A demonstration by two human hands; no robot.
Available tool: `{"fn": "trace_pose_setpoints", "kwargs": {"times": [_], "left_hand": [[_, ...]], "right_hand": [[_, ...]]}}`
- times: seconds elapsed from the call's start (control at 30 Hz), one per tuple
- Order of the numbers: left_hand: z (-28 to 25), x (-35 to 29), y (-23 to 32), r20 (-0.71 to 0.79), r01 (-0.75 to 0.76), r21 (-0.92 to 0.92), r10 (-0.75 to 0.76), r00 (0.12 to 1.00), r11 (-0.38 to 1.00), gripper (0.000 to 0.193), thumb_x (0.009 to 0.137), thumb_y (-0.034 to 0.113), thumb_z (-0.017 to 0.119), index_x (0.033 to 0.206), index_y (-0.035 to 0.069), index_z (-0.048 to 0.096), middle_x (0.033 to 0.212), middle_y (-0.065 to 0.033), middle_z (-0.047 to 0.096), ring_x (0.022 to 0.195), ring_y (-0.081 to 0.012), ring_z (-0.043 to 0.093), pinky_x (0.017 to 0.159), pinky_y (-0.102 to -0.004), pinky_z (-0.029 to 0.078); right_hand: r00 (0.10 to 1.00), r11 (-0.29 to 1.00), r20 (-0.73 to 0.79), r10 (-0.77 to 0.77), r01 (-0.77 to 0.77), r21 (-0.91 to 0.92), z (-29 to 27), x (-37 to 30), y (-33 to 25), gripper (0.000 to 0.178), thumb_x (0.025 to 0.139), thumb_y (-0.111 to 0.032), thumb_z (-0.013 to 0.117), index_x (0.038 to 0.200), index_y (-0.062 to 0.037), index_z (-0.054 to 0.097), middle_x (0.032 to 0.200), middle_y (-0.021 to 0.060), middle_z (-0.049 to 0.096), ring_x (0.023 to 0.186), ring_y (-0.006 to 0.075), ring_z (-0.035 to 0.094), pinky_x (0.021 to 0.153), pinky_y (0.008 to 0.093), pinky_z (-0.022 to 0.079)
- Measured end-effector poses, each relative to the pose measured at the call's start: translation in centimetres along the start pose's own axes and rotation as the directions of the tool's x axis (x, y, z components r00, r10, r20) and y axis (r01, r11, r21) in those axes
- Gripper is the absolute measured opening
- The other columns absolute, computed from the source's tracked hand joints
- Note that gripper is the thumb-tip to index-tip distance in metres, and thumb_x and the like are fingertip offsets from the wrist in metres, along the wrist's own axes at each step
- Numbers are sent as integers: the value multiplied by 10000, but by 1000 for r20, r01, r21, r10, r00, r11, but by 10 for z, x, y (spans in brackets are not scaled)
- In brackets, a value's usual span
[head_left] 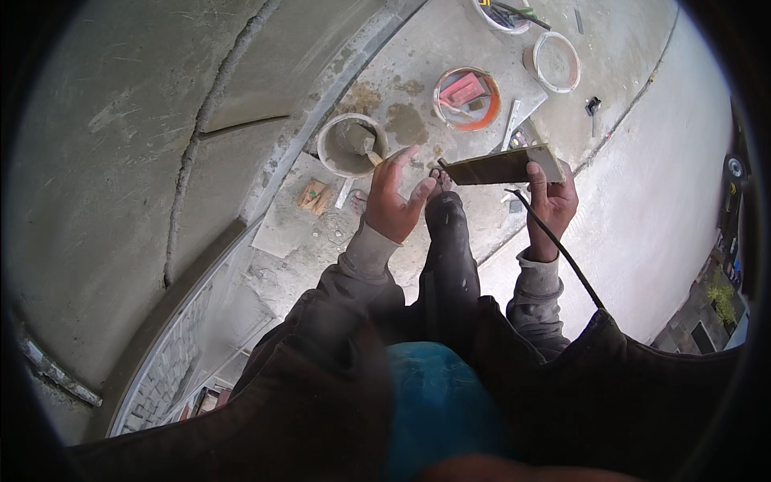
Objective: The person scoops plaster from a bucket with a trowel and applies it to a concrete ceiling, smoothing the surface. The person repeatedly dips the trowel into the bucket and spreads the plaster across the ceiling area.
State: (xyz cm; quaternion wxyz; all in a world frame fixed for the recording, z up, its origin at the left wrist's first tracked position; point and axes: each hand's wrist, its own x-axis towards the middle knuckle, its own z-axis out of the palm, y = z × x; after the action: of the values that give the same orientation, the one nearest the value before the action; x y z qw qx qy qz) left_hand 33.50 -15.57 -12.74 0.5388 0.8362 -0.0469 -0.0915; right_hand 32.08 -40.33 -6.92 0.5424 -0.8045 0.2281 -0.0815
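My right hand (554, 210) grips one end of a flat, dark rectangular board (498, 167), its thumb on the near face and its fingers behind. The board's far end has a small dark ridge and points toward my left hand (390, 199). That hand is raised with thumb and fingers apart, holding nothing and not touching the board. Beyond it, a bucket of grey mortar (345, 143) stands on the ground with a wooden-handled tool (374, 157) leaning in it. My fingers partly cover the handle.
An orange-rimmed bucket (491, 112) holds a red float (462, 89) and water. Two pale buckets stand farther off, one with tools (514, 11), one with greyish contents (556, 61). A plastered wall (104, 161) rises at left. A wooden block (316, 197) lies near my feet.
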Motion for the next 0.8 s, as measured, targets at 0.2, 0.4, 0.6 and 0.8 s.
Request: {"fn": "trace_pose_setpoints", "kwargs": {"times": [0.2, 0.4, 0.6, 0.8], "left_hand": [[-144, 10, 133, 236, -228, -56, 235, 943, 972, 458, 946, 218, 687, 1346, 23, 577, 1197, -184, 666, 1103, -342, 632, 986, -421, 466], [-256, 42, 242, 146, -342, -57, 347, 927, 938, 308, 948, 88, 690, 1233, -1, 616, 1111, -99, 692, 1013, -182, 657, 943, -323, 496], [-302, 117, 380, 24, -567, -221, 585, 810, 794, 269, 988, 89, 651, 1222, -27, 585, 1140, -110, 690, 1043, -159, 667, 941, -302, 519], [-332, 206, 464, -177, -727, 196, 753, 634, 658, 450, 982, 234, 687, 1317, -30, 542, 1248, -172, 658, 1152, -231, 646, 1003, -342, 517]], "right_hand": [[859, 902, 283, -426, 428, 59, 61, -43, -162, 313, 876, -200, 786, 1098, 3, 702, 946, 132, 716, 790, 223, 693, 688, 316, 517], [721, 775, 299, -625, 618, 128, 52, -31, -277, 439, 909, -269, 756, 1215, 15, 622, 1035, 150, 686, 844, 230, 680, 714, 343, 518], [630, 683, 291, -720, 718, 136, 50, 28, -350, 362, 904, -258, 759, 1123, 0, 632, 988, 144, 678, 749, 260, 677, 632, 344, 517], [365, 388, -182, -913, 915, -110, 43, 155, -450, 234, 889, -195, 759, 1010, -18, 665, 778, 136, 677, 616, 279, 650, 547, 357, 496]]}}
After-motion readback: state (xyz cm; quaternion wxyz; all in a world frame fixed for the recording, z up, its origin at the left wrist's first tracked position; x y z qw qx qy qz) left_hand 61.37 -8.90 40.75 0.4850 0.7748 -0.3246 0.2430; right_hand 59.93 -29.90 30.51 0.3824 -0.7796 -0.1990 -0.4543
